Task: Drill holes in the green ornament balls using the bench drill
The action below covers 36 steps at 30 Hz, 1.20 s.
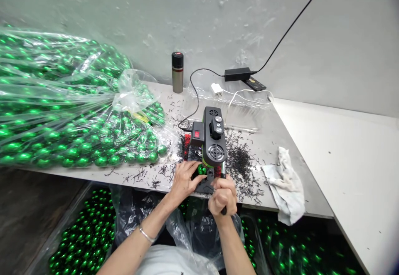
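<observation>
At the near end of the black machine, your left hand pinches a green ball while your right hand clasps the handle, so you seem to be positioning the ball, and working the handle next would need a steady pinch.

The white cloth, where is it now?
In the head view, the white cloth lies right of the black scraps, overhanging the front edge of the grey table.

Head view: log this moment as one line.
left hand: holding shiny green ball; right hand: gripping black handle; black plastic machine: on grey table; white cloth: at right
</observation>
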### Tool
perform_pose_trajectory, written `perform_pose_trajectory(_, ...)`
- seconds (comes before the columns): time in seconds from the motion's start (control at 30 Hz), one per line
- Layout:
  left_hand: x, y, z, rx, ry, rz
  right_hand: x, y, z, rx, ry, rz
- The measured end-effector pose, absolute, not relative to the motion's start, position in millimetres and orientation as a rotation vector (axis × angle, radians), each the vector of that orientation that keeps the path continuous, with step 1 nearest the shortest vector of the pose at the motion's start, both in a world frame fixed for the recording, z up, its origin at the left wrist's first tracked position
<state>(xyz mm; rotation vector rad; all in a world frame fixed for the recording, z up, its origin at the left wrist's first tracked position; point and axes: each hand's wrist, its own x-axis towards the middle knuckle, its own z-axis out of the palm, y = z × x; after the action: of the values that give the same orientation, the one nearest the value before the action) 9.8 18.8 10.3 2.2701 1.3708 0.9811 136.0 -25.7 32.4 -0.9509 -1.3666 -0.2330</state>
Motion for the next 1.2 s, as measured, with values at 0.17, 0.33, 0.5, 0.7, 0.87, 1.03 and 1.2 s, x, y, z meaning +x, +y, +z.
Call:
perform_pose_trajectory(0.17, 10, 19, 9, 2.258, 1.364, 0.992, 136, -23, 30, -0.921, -1.359, -0.230)
perform_pose_trajectory(0.33, 10, 20, 6, 2.264, 1.352, 1.029, 139, -22, 30, -0.914, -1.376, -0.216)
perform_pose_trajectory(0.5, 9, 21, 6, 2.247, 1.334, 1.028, 143, -23, 29, -0.944, -1.509, -0.280)
perform_pose_trajectory(0.7, 12, 24, 6, 2.175, 1.309, 1.046, 142, -27, 69, -0.971, -1.440, -0.209)
perform_pose_trajectory(0.87, 1, -2, 5, 2.177, 1.257, 1.120, 138, -29, 125, -1.108, -1.332, -0.028)
perform_pose_trajectory(1.03, -29, -33, 0, 2.359, 0.969, 1.085, 136, -29, 124, -1.026, -1.333, -0.077)
perform_pose_trajectory(1.2, -67, 37, 23, 2.298, 1.493, 1.074, 132, -26, 107, -0.922, -1.290, -0.119)
